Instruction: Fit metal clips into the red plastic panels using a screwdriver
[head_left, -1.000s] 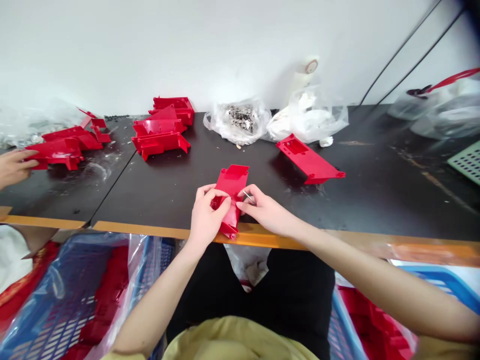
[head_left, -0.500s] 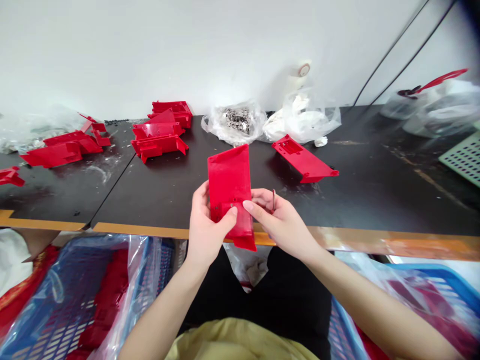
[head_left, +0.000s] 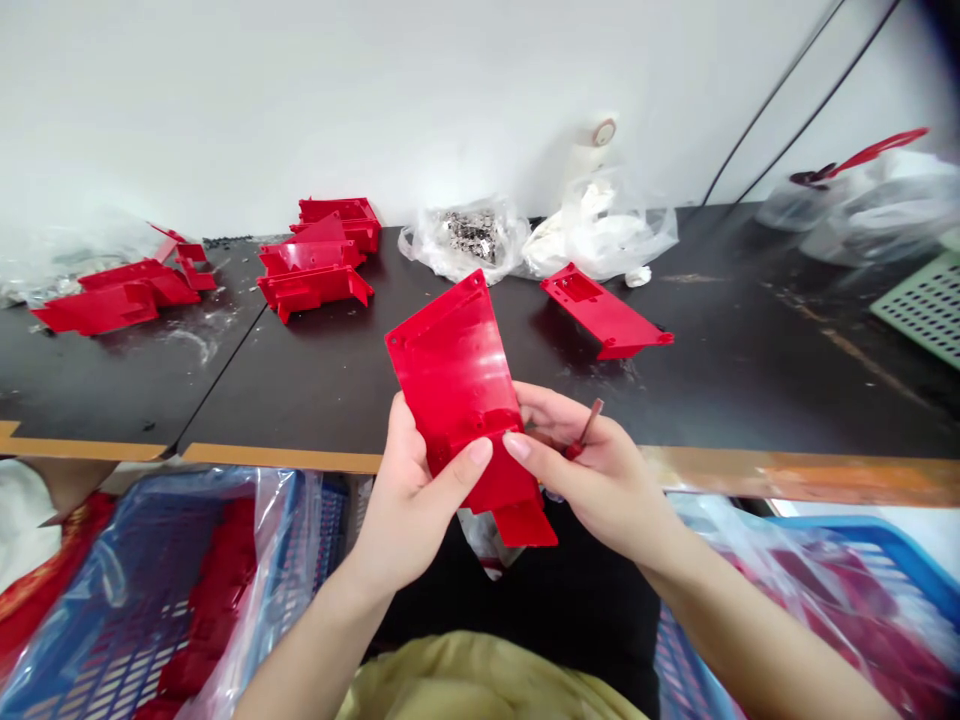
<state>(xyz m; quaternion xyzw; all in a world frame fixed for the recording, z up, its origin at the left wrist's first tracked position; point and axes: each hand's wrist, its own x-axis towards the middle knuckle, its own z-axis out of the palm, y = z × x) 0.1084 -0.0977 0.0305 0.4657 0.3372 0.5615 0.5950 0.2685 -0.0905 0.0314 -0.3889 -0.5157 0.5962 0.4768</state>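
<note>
A red plastic part (head_left: 459, 360), a bent panel with screw holes at its upper corners, is held between both hands above the table edge. My left hand (head_left: 409, 500) is closed around its left side, with the thumb pressed on the front face. On the other side, my right hand (head_left: 600, 480) grips the part's right edge between thumb and fingers. A small red-handled tool (head_left: 587, 425) with a short metal blade is tucked in that same hand, its tip pointing up. Much of its handle is hidden. Another red plastic part (head_left: 611, 315) lies on the table beyond my right hand.
More red parts lie on the black table (head_left: 720, 380), in a stack (head_left: 319, 260) and at the left (head_left: 112, 295). Plastic bags (head_left: 469, 240) stand against the wall. Blue baskets flank my lap, left (head_left: 289, 540) and right (head_left: 885, 535). A green perforated tray (head_left: 919, 310) sits far right.
The held part has tilted to the left, and its upper screw-hole corners now show. Both hands moved slightly lower, and more of the small tool shows in my right hand.
</note>
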